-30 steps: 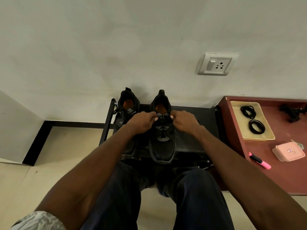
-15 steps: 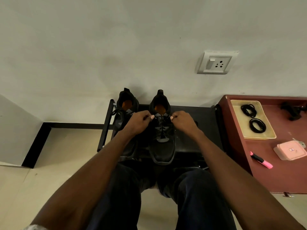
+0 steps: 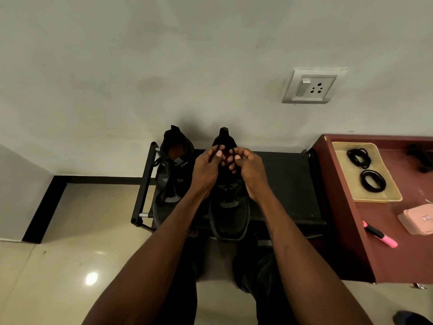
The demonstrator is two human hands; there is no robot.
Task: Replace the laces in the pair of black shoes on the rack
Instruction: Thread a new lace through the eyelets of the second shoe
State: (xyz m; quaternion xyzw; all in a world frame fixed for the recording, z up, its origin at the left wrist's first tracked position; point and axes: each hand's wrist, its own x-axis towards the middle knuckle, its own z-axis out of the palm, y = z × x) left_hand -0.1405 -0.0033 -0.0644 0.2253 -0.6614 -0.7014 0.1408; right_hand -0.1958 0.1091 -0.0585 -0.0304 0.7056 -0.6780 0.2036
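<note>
Two black shoes stand side by side on a black rack (image 3: 285,184) against the wall, toes toward me. The left shoe (image 3: 172,179) has a loose black lace hanging down its side. Over the tongue of the right shoe (image 3: 230,214) my left hand (image 3: 207,167) and my right hand (image 3: 248,170) are raised close together. Each pinches a black lace end between thumb and fingers. The thin lace is hard to make out against the dark shoe. My hands hide the right shoe's upper eyelets.
A dark red table (image 3: 398,254) stands right of the rack. On it are a beige tray (image 3: 384,195) with two coiled black laces (image 3: 372,180), a pink box (image 3: 419,219) and a pink marker (image 3: 380,234). A wall socket (image 3: 311,86) is above. Tiled floor (image 3: 70,254) lies to the left.
Both hands have lifted off the right shoe's tongue and come closer together, fingertips now turned up and pinching the lace ends. The camera view has shifted slightly.
</note>
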